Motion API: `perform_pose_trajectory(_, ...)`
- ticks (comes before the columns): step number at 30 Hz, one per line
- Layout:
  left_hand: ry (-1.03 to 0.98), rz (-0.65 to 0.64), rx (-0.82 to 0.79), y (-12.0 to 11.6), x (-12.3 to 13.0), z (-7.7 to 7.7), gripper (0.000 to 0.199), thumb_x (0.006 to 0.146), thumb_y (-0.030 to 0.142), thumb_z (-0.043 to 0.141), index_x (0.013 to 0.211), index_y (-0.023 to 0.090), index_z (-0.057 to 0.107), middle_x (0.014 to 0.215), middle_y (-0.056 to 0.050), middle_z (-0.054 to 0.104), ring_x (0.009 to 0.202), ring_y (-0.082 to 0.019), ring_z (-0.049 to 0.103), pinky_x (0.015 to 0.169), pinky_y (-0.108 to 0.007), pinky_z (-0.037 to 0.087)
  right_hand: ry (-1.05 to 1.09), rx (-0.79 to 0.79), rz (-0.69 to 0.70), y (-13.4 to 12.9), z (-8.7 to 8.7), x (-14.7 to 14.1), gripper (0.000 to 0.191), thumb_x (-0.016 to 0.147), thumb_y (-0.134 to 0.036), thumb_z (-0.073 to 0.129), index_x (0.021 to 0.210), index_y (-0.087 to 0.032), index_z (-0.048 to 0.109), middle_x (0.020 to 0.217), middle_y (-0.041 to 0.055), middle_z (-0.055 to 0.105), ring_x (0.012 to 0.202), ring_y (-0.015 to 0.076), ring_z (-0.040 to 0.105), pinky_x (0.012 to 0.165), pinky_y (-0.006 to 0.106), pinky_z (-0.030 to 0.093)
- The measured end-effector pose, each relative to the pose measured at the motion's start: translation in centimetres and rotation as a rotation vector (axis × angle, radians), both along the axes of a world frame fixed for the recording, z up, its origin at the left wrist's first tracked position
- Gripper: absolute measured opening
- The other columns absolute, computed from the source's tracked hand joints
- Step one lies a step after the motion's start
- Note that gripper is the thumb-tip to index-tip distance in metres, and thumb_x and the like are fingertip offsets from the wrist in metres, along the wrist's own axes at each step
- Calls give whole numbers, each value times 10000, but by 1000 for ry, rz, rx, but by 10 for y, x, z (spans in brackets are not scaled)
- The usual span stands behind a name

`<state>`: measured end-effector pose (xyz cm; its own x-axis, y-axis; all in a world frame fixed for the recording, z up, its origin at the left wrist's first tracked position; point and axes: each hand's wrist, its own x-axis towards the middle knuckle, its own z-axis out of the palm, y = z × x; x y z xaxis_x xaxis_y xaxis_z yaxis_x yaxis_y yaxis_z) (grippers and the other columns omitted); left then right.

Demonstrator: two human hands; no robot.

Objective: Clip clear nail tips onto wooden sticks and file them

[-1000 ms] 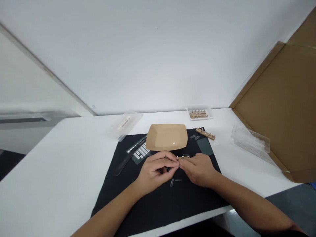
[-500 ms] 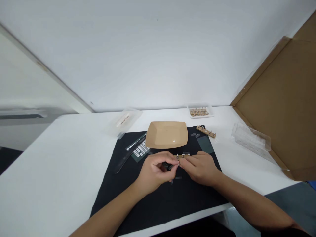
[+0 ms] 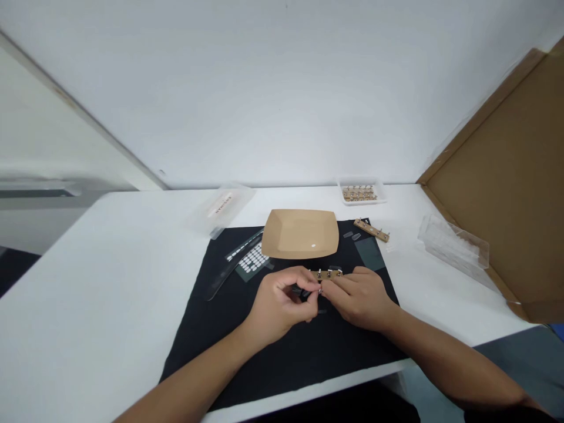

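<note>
A small shiny piece (image 3: pixel 320 290), too small to be made out clearly, is held at the meeting fingertips of both hands, above a black mat (image 3: pixel 264 370). It is pinched by the closed fingers of the left hand (image 3: pixel 282 299). The fingers of the right hand (image 3: pixel 359 296) are curled beside it; whether anything is gripped by them cannot be told. Just behind, a wooden strip (image 3: pixel 325 274) with metal posts is partly hidden by the hands. Farther back, a tan tray (image 3: pixel 302 234) is seen, with a white speck inside. To its left, a sheet of white tabs (image 3: pixel 252 259) is laid beside a dark curved file (image 3: pixel 222 279). To its right, another wooden strip (image 3: pixel 372 230) is set across the mat's corner. On the white table (image 3: pixel 110 294), more posts are held in a white container (image 3: pixel 382 197), and a clear box (image 3: pixel 453 244) is placed at the right.
</note>
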<state>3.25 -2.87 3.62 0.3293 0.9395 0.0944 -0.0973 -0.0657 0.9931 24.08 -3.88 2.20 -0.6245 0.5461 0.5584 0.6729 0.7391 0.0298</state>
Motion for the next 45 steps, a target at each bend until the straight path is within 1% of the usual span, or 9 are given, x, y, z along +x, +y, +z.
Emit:
perform_pose_trajectory(12, -44, 5, -144, 0, 1, -1, 111, 663, 108, 795, 695, 125, 690, 801, -29, 689, 521, -120, 656, 370, -238, 608, 45, -48, 25, 1, 0, -2, 189, 1033, -172, 547, 854, -212, 587, 626, -60, 636, 557, 112, 534, 584, 329, 203)
perform_pose_trajectory(18, -26, -4, -172, 1, 0, -3, 109, 672, 137, 806, 738, 121, 721, 805, -43, 705, 583, -146, 678, 359, -238, 610, 103, -142, 55, 3, -1, -2, 232, 1047, -196, 511, 829, -204, 589, 649, -59, 667, 544, 101, 521, 588, 323, 214)
perform_pose_trajectory(23, -28, -61, -164, 3, -3, -2, 123, 744, 182, 803, 833, 110, 758, 849, -52, 705, 542, -124, 671, 363, -221, 607, 141, -221, 90, 5, -4, 1, 222, 1067, -209, 473, 909, -195, 629, 722, -34, 711, 562, 104, 527, 596, 315, 233)
perform_pose_trajectory(27, -26, -151, -186, 7, -7, -1, 211, 780, 242, 826, 915, 99, 752, 922, -78, 714, 532, -115, 679, 385, -212, 615, 147, -241, 74, 7, -6, 4, 201, 1057, -210, 486, 926, -201, 639, 713, -40, 702, 557, 105, 522, 596, 319, 241)
perform_pose_trajectory(29, -17, -184, -190, 10, -9, -2, 247, 779, 273, 848, 917, 95, 745, 935, -86, 715, 556, -123, 686, 391, -213, 620, 139, -232, 73, 7, -6, 5, 185, 1047, -203, 499, 925, -203, 639, 709, -47, 698, 558, 103, 522, 594, 319, 237)
perform_pose_trajectory(34, -13, -258, -202, 16, -13, -7, 272, 791, 312, 870, 916, 101, 753, 918, -76, 718, 571, -113, 669, 400, -219, 631, 94, -135, 78, 8, -2, 5, 194, 1044, -196, 525, 876, -205, 623, 680, -55, 675, 566, 103, 526, 596, 324, 226)
perform_pose_trajectory(37, -23, -258, -228, 18, -14, -10, 283, 782, 322, 884, 894, 99, 751, 894, -73, 717, 588, -124, 675, 395, -223, 631, 48, -85, 66, 8, 0, 6, 175, 1036, -193, 554, 879, -209, 627, 658, -56, 654, 576, 107, 531, 599, 331, 210)
perform_pose_trajectory(40, -30, -251, -238, 18, -14, -12, 280, 775, 317, 891, 882, 98, 752, 884, -71, 717, 593, -129, 678, 393, -230, 633, 2, -50, 54, 7, 2, 8, 131, 1038, -184, 571, 938, -217, 648, 673, -52, 660, 597, 108, 541, 606, 332, 211)
perform_pose_trajectory(45, -22, -245, -275, 18, -14, -9, 292, 774, 338, 891, 887, 104, 758, 880, -70, 722, 612, -138, 682, 399, -234, 637, -68, -18, 24, 5, 7, 10, 109, 1037, -163, 582, 985, -219, 661, 675, -49, 650, 604, 112, 543, 619, 340, 218)
